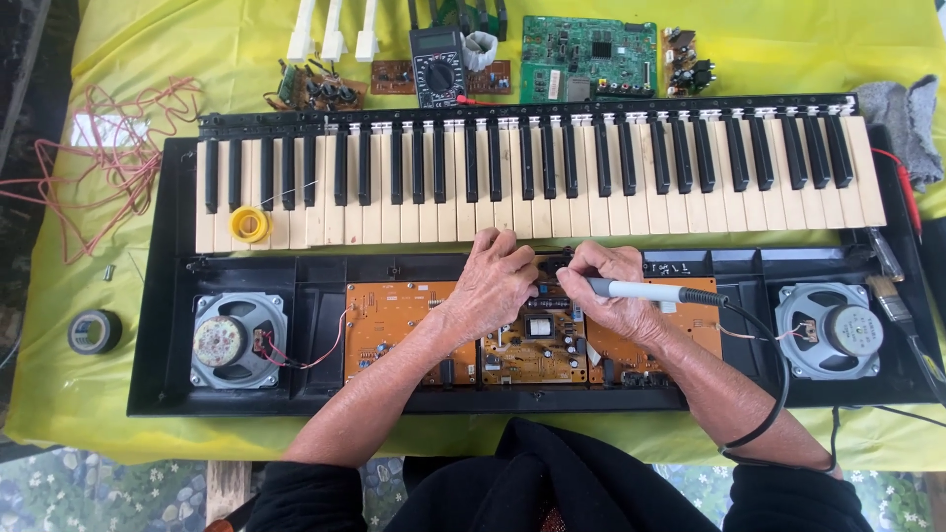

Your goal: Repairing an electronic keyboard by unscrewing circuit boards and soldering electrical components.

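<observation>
My right hand grips a white-handled soldering iron with its tip at the orange circuit board, where my left hand's curled fingertips press just beside it

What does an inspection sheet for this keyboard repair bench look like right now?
Surface: yellow cloth over the table.
Job's things: opened keyboard; orange circuit boards; two speakers.
Clutter: multimeter, green board, loose white keys, yellow tape roll, black tape roll, grey rag.
Hands: left hand on the middle board; right hand holds a soldering iron.
Cables: black iron cord; red wire tangle.
Surroundings: patterned floor.
</observation>
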